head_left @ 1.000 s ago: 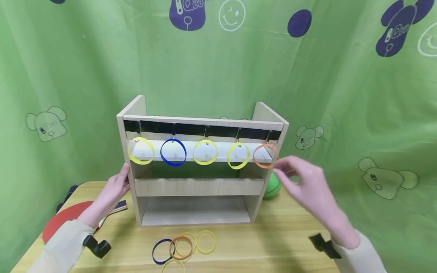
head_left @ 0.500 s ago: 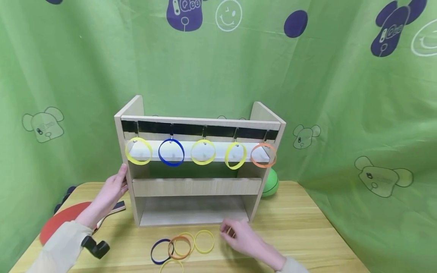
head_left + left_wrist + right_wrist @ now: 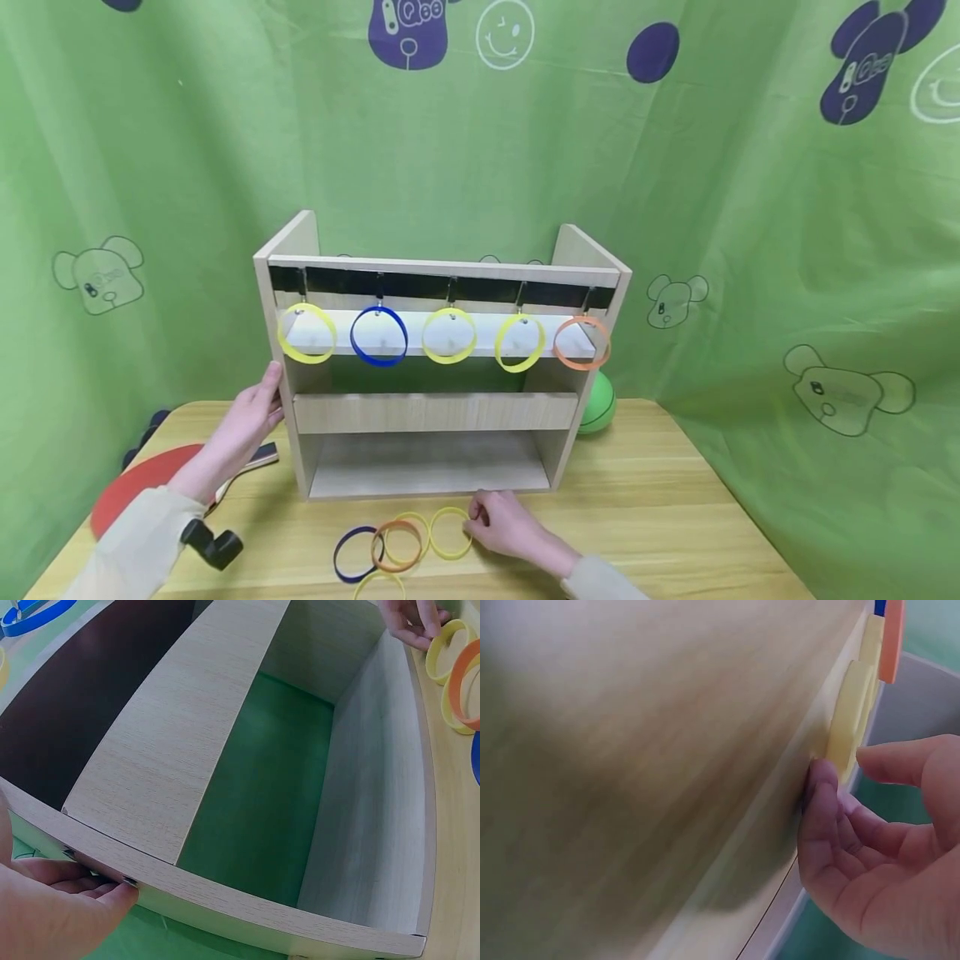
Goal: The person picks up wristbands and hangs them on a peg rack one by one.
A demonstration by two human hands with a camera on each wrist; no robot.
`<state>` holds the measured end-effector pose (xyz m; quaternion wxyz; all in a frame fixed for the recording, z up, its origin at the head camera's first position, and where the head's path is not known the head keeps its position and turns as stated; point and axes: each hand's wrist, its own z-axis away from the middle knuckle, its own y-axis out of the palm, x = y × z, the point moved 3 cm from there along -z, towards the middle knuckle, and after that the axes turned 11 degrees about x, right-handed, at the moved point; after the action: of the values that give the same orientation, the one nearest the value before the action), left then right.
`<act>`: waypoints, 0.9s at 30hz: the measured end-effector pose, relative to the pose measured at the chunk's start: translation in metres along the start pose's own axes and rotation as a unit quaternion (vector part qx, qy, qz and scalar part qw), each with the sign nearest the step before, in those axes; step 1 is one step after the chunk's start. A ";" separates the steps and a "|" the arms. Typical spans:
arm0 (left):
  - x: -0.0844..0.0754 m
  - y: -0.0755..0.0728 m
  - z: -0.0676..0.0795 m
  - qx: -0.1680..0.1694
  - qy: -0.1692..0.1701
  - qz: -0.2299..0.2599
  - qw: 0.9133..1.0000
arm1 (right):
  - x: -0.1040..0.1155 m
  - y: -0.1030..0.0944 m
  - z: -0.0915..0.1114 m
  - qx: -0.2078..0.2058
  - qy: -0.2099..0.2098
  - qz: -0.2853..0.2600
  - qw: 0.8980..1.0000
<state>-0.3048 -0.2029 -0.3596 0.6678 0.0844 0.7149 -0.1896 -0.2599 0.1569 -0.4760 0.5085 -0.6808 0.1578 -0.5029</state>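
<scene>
A wooden shelf (image 3: 435, 412) stands on the table, with several rings hanging from hooks along its black strip. My left hand (image 3: 246, 417) rests against the outer left side panel; no fingers show inside the shelf. In the left wrist view, its fingers (image 3: 116, 896) touch near the panel's edge. My right hand (image 3: 504, 523) is low in front of the shelf, thumb and fingers on either side of a yellow wristband (image 3: 434, 546) lying on the table. The right wrist view shows this yellow wristband (image 3: 847, 712) between thumb and index finger. An orange wristband (image 3: 396, 569) overlaps others.
A blue wristband (image 3: 337, 563) and more yellow ones lie to the left. A red table tennis paddle (image 3: 142, 483) lies at the table's left. A green ball (image 3: 598, 407) sits behind the shelf's right side. A green curtain (image 3: 450, 150) hangs behind.
My right hand has come down from beside the hanging orange wristband to the table, then left to the yellow wristband. My left hand stays at the side panel.
</scene>
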 end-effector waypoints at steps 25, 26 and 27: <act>0.002 -0.001 0.000 0.000 -0.003 -0.011 1.000 | 0.027 -0.040 0.002 -0.035 -0.089 0.021 0.995; 0.002 -0.001 0.000 0.000 -0.004 -0.010 1.000 | 0.032 -0.043 0.003 -0.042 -0.098 0.029 0.994; 0.003 -0.001 0.000 -0.001 -0.004 -0.011 1.000 | 0.037 -0.047 0.004 -0.048 -0.104 0.037 0.993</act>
<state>-0.3055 -0.2037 -0.3624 0.6690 0.0754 0.7129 -0.1964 -0.2544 0.1526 -0.4166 0.5069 -0.7466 0.1531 -0.4026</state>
